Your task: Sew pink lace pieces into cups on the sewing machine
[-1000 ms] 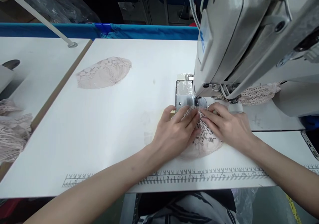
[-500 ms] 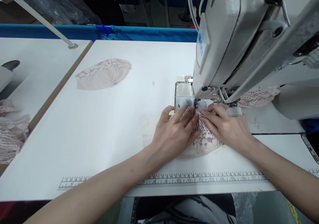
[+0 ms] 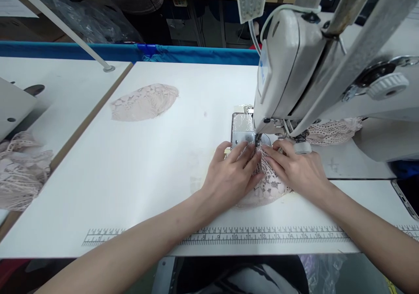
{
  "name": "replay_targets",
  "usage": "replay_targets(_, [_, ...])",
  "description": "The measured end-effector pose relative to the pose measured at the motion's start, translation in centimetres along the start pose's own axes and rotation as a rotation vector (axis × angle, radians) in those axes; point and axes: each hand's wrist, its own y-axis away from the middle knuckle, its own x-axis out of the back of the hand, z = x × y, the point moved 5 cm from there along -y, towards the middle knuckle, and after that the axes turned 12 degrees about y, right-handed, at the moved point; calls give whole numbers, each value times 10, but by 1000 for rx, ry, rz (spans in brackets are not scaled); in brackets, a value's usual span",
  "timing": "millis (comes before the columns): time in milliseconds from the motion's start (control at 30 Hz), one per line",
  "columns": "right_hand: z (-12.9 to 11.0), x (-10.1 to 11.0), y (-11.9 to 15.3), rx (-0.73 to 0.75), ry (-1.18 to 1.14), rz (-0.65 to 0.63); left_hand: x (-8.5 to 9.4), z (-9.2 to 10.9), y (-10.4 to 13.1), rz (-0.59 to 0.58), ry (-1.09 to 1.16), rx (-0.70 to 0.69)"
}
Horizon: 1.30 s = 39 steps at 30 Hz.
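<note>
A pale pink lace piece [image 3: 270,185] lies under the needle area of a white sewing machine [image 3: 278,76]. My left hand [image 3: 231,167] rests flat on its left part, fingers stretched toward the presser foot [image 3: 258,139]. On the lace's right side my right hand [image 3: 296,165] lies with its fingers extended, fingertips close to the foot. Both hands press the lace against the table, and neither wraps round it. The fingers hide part of the lace and its far edge.
Another lace piece [image 3: 145,103] lies flat at the table's back left. More lace [image 3: 22,172] is heaped at the far left, and some [image 3: 335,131] sits behind the needle. A printed ruler [image 3: 245,236] runs along the front edge. A phone [image 3: 407,193] lies at the right.
The camera view has tilted up and shifted a little, showing more of the machine and background. Both hands stay on the lace in nearly the same place beside the presser foot.
</note>
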Motion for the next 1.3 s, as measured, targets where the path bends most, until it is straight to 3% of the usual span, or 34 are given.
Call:
replay_targets(167, [0,2,-1,6,11,28,-1,-2,-1,2,16,13])
replay_targets(533, [2,1,-3,-10,3,-40,-4,-8,-3,3,47,25])
replay_targets(700, [14,12,1,7,-204,-110,6,-6,-2,-24,135,25])
replay_targets(767, [18,18,2,47,-433,-239,17,-1,-1,-113,253,42])
replay_targets(833, [17,22,5,123,-616,-399,26,6,3,-291,372,77])
replay_targets(933, [16,24,7,165,-683,-497,31,18,10,-488,374,97])
replay_targets(1000, [17,23,7,112,-725,-489,26,19,11,-481,272,86])
replay_targets(1100, [18,18,7,-35,-804,-498,9,12,5,-378,160,86])
replay_targets(1200, [17,15,8,-79,-782,-464,-6,0,-5,-327,247,129])
replay_targets(1300, [12,15,7,-5,-665,-322,-6,-12,-14,-322,436,254])
